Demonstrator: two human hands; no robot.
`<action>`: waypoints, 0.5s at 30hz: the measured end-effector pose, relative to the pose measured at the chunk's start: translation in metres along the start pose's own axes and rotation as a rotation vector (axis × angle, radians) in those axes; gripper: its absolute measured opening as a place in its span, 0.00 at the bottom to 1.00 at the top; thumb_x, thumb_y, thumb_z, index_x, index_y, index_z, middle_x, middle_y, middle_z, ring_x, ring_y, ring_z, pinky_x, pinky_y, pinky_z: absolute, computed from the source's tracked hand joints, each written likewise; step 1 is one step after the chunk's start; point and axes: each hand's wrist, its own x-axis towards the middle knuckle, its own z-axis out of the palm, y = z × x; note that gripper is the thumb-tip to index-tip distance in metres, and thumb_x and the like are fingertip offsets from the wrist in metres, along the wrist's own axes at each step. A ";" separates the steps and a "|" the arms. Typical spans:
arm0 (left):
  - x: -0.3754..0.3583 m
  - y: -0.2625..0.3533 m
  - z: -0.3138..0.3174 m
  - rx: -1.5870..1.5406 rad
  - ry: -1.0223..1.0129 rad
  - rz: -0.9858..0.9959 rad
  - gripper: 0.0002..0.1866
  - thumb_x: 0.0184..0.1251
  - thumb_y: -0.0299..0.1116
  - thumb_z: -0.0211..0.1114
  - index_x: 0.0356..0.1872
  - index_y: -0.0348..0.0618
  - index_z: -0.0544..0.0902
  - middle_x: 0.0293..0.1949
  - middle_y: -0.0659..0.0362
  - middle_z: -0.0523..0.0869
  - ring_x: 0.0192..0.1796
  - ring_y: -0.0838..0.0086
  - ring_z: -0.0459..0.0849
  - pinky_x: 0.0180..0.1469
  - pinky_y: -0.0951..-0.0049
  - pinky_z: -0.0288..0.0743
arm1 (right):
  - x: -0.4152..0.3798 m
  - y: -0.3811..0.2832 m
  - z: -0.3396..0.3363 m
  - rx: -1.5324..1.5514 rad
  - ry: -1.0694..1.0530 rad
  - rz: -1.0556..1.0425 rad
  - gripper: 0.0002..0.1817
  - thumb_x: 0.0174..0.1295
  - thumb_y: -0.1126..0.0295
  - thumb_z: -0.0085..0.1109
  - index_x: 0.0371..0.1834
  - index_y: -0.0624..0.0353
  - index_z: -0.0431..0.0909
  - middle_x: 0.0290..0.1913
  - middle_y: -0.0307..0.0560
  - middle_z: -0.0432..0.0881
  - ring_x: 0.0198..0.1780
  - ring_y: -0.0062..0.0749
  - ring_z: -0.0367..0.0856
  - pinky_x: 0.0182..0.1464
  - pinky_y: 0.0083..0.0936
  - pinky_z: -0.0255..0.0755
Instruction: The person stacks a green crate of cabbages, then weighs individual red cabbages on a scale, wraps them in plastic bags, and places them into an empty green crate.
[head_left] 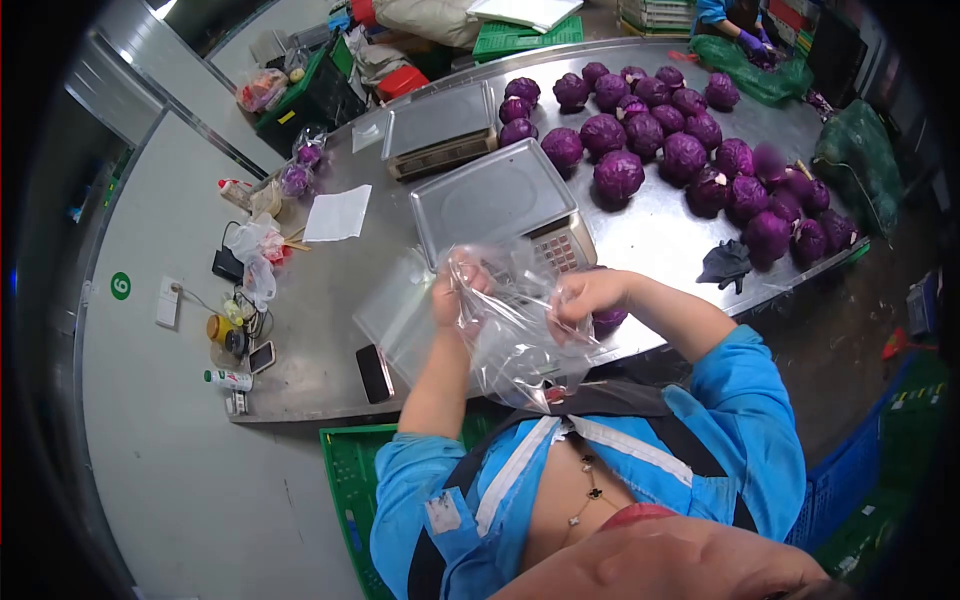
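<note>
Between my two hands is a crumpled clear plastic bag [510, 345], hanging down toward my chest. My left hand [462, 285] has its fingers closed on the upper left part of the bag. On the other side, my right hand [583, 300] grips the bag's right edge. A purple cabbage [609, 321] shows partly behind my right hand on the steel table [310, 355]. Just beyond the hands stands a scale [490, 200] with a bare grey platform and a keypad. Flat clear plastic bags [388, 318] lie beside my left forearm.
Many purple cabbages [619, 176] cover the table's far right, near a dark glove [725, 264]. A second scale [440, 125] sits behind the first. A phone [375, 374] and white paper [338, 213] lie leftward. Another person's purple-gloved hand [750, 41] is by a green net [755, 70].
</note>
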 end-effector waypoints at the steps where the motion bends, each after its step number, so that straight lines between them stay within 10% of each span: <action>1: 0.000 -0.009 -0.012 -0.471 -0.040 -0.121 0.08 0.61 0.34 0.56 0.37 0.43 0.75 0.25 0.59 0.78 0.21 0.75 0.74 0.24 0.77 0.67 | 0.002 0.015 0.000 0.120 0.197 -0.109 0.17 0.55 0.60 0.55 0.37 0.65 0.75 0.36 0.47 0.79 0.40 0.31 0.77 0.42 0.25 0.71; 2: -0.010 -0.024 -0.020 -0.480 -0.029 -0.120 0.08 0.61 0.34 0.56 0.37 0.43 0.75 0.25 0.59 0.78 0.21 0.75 0.74 0.24 0.77 0.67 | 0.009 0.029 -0.004 0.459 0.287 -0.610 0.16 0.56 0.58 0.53 0.37 0.61 0.74 0.32 0.44 0.78 0.37 0.29 0.76 0.44 0.25 0.69; 4: -0.030 -0.049 -0.024 -0.407 0.025 -0.421 0.06 0.58 0.31 0.58 0.33 0.40 0.75 0.25 0.59 0.77 0.20 0.77 0.73 0.23 0.78 0.66 | 0.003 0.008 0.001 1.211 0.585 -0.766 0.15 0.58 0.57 0.51 0.38 0.58 0.72 0.27 0.39 0.73 0.30 0.24 0.72 0.40 0.24 0.66; 5: -0.036 -0.055 -0.025 -0.388 0.047 -0.522 0.06 0.57 0.30 0.59 0.31 0.39 0.75 0.24 0.59 0.77 0.20 0.77 0.73 0.22 0.78 0.66 | 0.006 0.047 -0.014 1.142 0.140 -0.854 0.17 0.60 0.54 0.50 0.40 0.58 0.72 0.36 0.43 0.77 0.38 0.27 0.76 0.42 0.25 0.69; 8: -0.055 -0.052 -0.028 0.320 -0.209 -0.722 0.05 0.52 0.28 0.60 0.29 0.39 0.76 0.21 0.61 0.76 0.19 0.79 0.72 0.21 0.79 0.64 | -0.012 0.155 0.011 0.809 0.287 -0.173 0.13 0.59 0.59 0.51 0.38 0.58 0.72 0.28 0.37 0.70 0.32 0.21 0.68 0.35 0.21 0.64; 9: -0.055 -0.046 -0.029 0.383 0.010 -0.632 0.04 0.50 0.27 0.61 0.25 0.39 0.75 0.20 0.61 0.75 0.19 0.79 0.72 0.21 0.80 0.63 | -0.025 0.165 0.040 0.205 0.686 0.272 0.10 0.56 0.61 0.55 0.31 0.56 0.73 0.21 0.32 0.65 0.23 0.16 0.63 0.25 0.18 0.60; 12: -0.073 -0.088 -0.076 0.841 0.348 -0.723 0.04 0.48 0.25 0.62 0.19 0.42 0.75 0.19 0.62 0.75 0.22 0.78 0.72 0.25 0.78 0.65 | -0.039 0.173 0.062 -0.244 0.531 0.362 0.10 0.49 0.71 0.56 0.34 0.62 0.72 0.33 0.50 0.72 0.41 0.31 0.71 0.43 0.24 0.66; 15: -0.056 -0.140 -0.098 0.907 0.662 -0.538 0.06 0.51 0.28 0.60 0.19 0.40 0.75 0.21 0.61 0.76 0.24 0.76 0.74 0.28 0.75 0.68 | -0.038 0.186 0.032 -0.592 1.539 0.062 0.08 0.45 0.75 0.59 0.26 0.64 0.69 0.23 0.48 0.71 0.27 0.37 0.71 0.32 0.29 0.65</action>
